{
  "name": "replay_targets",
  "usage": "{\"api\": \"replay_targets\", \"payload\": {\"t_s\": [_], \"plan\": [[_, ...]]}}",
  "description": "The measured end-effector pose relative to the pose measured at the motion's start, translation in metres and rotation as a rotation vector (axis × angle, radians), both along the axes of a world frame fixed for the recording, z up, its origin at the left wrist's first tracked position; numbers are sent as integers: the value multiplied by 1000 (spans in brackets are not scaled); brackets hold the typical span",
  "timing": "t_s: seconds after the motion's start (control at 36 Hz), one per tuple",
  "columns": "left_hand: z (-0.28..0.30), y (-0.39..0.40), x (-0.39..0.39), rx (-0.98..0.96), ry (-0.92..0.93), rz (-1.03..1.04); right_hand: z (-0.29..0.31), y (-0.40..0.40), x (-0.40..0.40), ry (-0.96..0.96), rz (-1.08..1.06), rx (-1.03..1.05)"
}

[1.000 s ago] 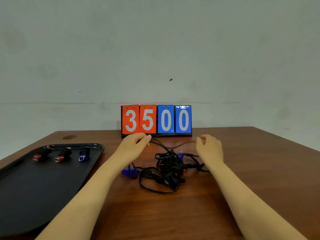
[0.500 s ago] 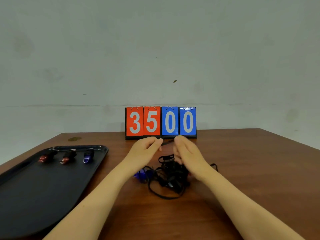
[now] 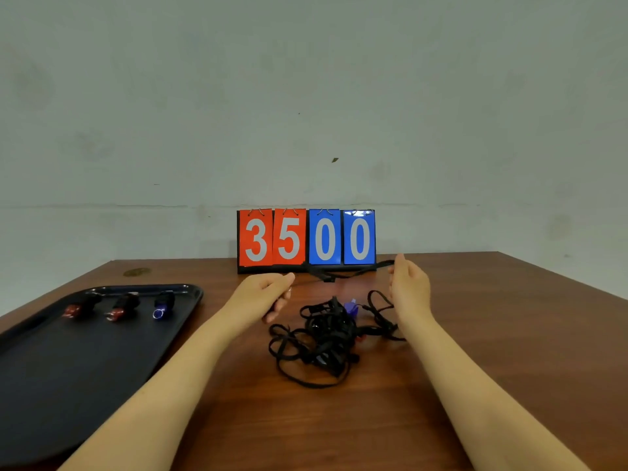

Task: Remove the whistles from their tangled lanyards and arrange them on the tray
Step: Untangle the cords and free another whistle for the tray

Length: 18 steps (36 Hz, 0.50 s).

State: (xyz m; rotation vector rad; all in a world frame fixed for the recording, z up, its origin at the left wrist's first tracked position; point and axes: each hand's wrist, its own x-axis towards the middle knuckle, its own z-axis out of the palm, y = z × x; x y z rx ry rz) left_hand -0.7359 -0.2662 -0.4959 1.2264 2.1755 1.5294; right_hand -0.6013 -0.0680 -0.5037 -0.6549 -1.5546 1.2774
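While the left hand (image 3: 263, 294) and right hand (image 3: 409, 287) each pinch one black lanyard strand (image 3: 343, 275) stretched between them, the tangled heap of black lanyards (image 3: 323, 338) with a blue plastic whistle (image 3: 351, 308) lies mid-tabletop; three whistles (image 3: 119, 309) sit at the far edge of the black plastic tray (image 3: 68, 368).

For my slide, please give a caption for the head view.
Both hands stretch one lanyard above the tangle; three whistles on tray.
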Motion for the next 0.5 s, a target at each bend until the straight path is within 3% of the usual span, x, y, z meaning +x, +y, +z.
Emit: {"api": "replay_targets", "payload": {"t_s": [0.14,0.25,0.39,0.5], "plan": [[8,-7,-2,407,-442,-4,-4,5,-2,-183,16,182],[14,-16,-7,665,-629,76,-12,11,-2,-310,-23,334],[16,-13,-10,502,-444,315,-19,18,1,-488,-115,359],[16,-7,6,340,-228,292,-14,11,1,-582,-141,473]]}}
